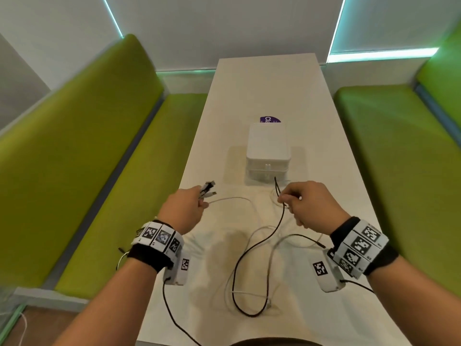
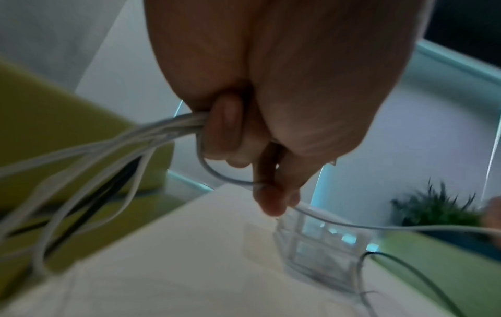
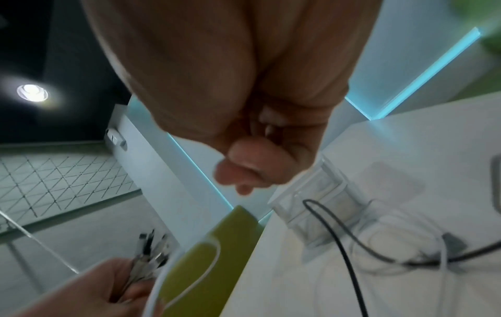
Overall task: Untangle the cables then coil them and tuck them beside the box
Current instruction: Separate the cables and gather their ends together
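A clear lidded box [image 1: 268,153] stands mid-table. My left hand [image 1: 200,196] is raised left of it and grips a bundle of cable ends [image 1: 209,188], plugs pointing toward the box. In the left wrist view the fingers [image 2: 225,133] wrap several white cables [image 2: 162,130]. My right hand [image 1: 284,199], just in front of the box, pinches the black cable [image 1: 281,216]; a short loop sticks up above the fingers. The black cable sags to a big loop near me [image 1: 249,313]. White cables [image 1: 272,245] lie tangled with it on the table [image 1: 224,121].
Green benches [image 1: 112,158] flank the narrow white table on both sides. A purple sticker [image 1: 269,119] lies behind the box. A dark green plant [image 2: 433,208] shows in the left wrist view. Black cords hang from both wrist cameras.
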Demonstrator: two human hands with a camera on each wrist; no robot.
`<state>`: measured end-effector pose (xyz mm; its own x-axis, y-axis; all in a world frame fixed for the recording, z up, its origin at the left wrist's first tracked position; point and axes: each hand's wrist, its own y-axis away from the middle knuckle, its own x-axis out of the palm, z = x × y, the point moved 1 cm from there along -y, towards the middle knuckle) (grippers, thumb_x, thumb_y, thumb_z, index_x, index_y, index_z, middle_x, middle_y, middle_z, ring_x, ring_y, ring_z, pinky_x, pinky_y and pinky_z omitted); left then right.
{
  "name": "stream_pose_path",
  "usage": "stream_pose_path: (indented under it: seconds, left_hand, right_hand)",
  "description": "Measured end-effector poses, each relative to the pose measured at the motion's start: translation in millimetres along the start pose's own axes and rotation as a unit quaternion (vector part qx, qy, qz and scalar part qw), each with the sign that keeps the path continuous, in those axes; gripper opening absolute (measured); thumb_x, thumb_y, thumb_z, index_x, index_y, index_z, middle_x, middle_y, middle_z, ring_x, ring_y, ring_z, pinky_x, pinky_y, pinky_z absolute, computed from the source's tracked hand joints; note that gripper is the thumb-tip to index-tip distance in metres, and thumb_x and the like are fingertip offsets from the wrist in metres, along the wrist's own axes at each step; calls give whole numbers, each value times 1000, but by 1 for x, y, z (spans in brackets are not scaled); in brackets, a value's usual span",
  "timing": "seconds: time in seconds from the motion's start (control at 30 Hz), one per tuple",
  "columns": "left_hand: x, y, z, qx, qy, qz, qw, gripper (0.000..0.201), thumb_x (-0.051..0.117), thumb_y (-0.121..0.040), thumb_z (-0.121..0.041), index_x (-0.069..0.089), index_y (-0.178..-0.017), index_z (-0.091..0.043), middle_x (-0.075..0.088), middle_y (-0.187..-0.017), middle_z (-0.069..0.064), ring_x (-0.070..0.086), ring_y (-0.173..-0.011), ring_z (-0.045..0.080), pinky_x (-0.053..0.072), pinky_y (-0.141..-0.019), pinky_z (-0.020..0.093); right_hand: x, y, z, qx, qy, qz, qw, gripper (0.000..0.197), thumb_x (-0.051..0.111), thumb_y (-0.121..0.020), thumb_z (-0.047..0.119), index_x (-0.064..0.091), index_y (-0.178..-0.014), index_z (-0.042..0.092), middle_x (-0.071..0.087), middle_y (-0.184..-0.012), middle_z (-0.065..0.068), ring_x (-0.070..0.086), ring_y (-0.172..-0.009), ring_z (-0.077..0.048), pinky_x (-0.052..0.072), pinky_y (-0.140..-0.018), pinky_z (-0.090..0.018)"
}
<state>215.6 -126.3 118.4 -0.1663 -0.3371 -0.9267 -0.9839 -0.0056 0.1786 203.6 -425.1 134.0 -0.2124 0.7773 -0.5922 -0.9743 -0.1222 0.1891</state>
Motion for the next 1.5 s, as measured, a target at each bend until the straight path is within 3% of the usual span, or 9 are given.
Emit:
stream_pose_path:
  seconds: [0.27,0.37,0.43,0.6,0.83,1.0,1.23,1.37,1.5]
  left_hand:
    - [-4,19,-44,168,114,-23,979,10,71,-91,-34,62,-94,-32,71,-76,-13,64,-74,0,47,-67,19]
    - [-12,15,-50,159,139,-85,974,17,76,-87,-33,59,-89,-32,61,-68,-14,57,-66,-3,38,-58,11]
    - [-20,10,-38,108,129,-118,979,24,76,-87,-30,53,-88,-34,56,-66,-15,57,-65,1,37,-58,16]
    - [-23,6,-7,20,69,-90,993,16,75,-88,-27,62,-92,-19,61,-80,-10,62,-79,18,45,-68,29]
    - [22,31,-75,219,97,11,971,21,57,-95,-28,59,-115,-21,70,-84,-7,66,-80,21,51,-73,36]
    - [13,27,-77,172,209,25,962,16,61,-97,-25,53,-86,-33,57,-68,-10,56,-62,7,47,-61,23]
    - [-1,3,-35,13,165,-18,986,12,59,-94,-21,52,-85,-19,72,-75,-2,64,-69,15,53,-66,38]
    - [2,14,-52,138,76,-91,983,12,63,-94,-23,55,-99,-17,55,-79,-13,52,-69,11,44,-68,33]
    - [12,31,-81,217,135,33,966,17,60,-98,-35,55,-113,-28,66,-81,-13,53,-60,-4,43,-65,26]
  right_hand:
    - [33,8,16,-103,21,81,991,39,68,-93,39,62,-131,32,68,-118,14,62,-112,-5,48,-99,-28]
    - [45,12,26,-64,-92,162,980,13,59,-100,17,70,-107,19,72,-82,-1,71,-69,-19,60,-68,-35]
    - [39,10,24,-34,-113,130,984,20,53,-103,16,71,-94,16,57,-67,-6,53,-43,-15,47,-46,-29]
    - [12,-1,2,-53,3,23,998,27,53,-101,34,72,-82,33,70,-81,-13,64,-77,-30,52,-77,-42]
    - [38,3,21,-103,92,42,990,25,57,-99,25,68,-77,28,53,-54,10,51,-55,-3,33,-56,-22]
    - [22,-1,14,-56,48,-51,996,52,76,-79,59,51,-55,20,49,-53,8,45,-54,-10,36,-55,-28]
    - [0,0,3,-74,-1,17,997,21,61,-97,25,75,-82,27,71,-80,-10,62,-70,-19,51,-74,-36]
    - [17,3,9,-82,35,63,994,15,67,-94,37,79,-86,31,70,-68,2,63,-62,-8,49,-64,-23]
    - [29,-1,17,-87,73,12,993,30,72,-87,52,70,-66,29,53,-50,6,46,-48,-8,32,-51,-20]
